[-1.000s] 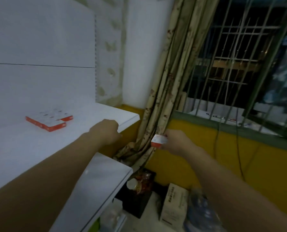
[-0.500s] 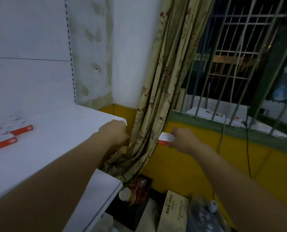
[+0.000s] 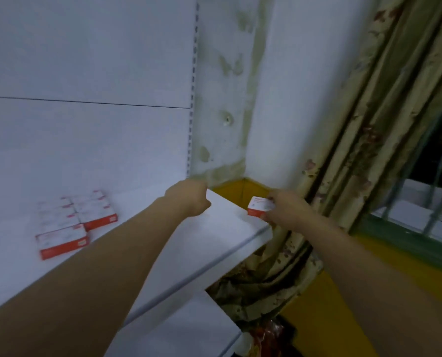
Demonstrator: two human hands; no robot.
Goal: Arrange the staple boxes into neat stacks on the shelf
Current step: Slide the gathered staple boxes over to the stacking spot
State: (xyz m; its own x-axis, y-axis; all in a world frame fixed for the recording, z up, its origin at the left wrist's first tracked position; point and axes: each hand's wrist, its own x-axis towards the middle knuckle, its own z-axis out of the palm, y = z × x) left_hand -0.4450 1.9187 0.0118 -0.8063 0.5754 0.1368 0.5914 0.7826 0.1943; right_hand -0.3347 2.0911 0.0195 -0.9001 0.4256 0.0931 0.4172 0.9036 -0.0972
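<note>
Back panel [image 3: 86, 60]: a white board is seen behind the shelf. It is split by one thin horizontal seam, and a slotted upright strip is set at its right edge.
Curtain [image 3: 369, 130]: pale flowered cloth is hung at the right, gathered in long folds and bunched beside and below the shelf's right end.
Wall [image 3: 279, 86]: white paint is seen in the corner, stained greenish, with a yellow band below it.
Shelf [image 3: 227, 238]: a white board is viewed from above, and the left forearm is stretched across it.
Lower shelf [image 3: 189, 328]: a second white board is seen beneath, nearer the camera.
Window frame [image 3: 408, 243]: a green sill is seen at the right, with bars above it.
Staple boxes [image 3: 75, 220]: white boxes with red fronts are laid flat and close together on the left part of the shelf, near the back panel. The number of layers cannot be told through the glare.
Left hand [image 3: 189, 199]: the fingers are curled into a fist with the back of the hand turned to the camera, and nothing is seen in it. It is held over the shelf's rear right part; contact with the board cannot be told.
Right hand [image 3: 287, 212]: one box is pinched by its right end between thumb and fingers.
Staple box [image 3: 258, 207]: the held box is found at the shelf's right end, at its edge, well apart from the group. Whether it rests on the board cannot be told.
</note>
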